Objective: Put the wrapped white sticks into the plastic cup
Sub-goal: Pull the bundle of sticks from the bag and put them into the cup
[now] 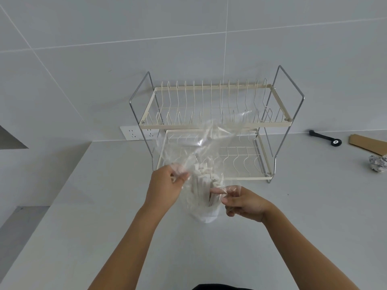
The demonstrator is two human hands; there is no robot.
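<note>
A bundle of wrapped white sticks (204, 183) stands upright inside a clear plastic bag (201, 141), whose top billows up in front of the dish rack. The bottom of the bundle sits in what looks like a clear plastic cup (206, 215) on the counter; its outline is hard to make out through the bag. My left hand (165, 189) pinches the bag's left edge. My right hand (243, 203) pinches the bag's right edge, lower down, beside the cup.
A two-tier cream and chrome dish rack (213, 122) stands just behind the bag against the tiled wall. At the far right lie a black handled tool (325, 138), a cardboard piece (368, 144) and a crumpled paper ball (378, 163). A wall socket (136, 132) is left of the rack.
</note>
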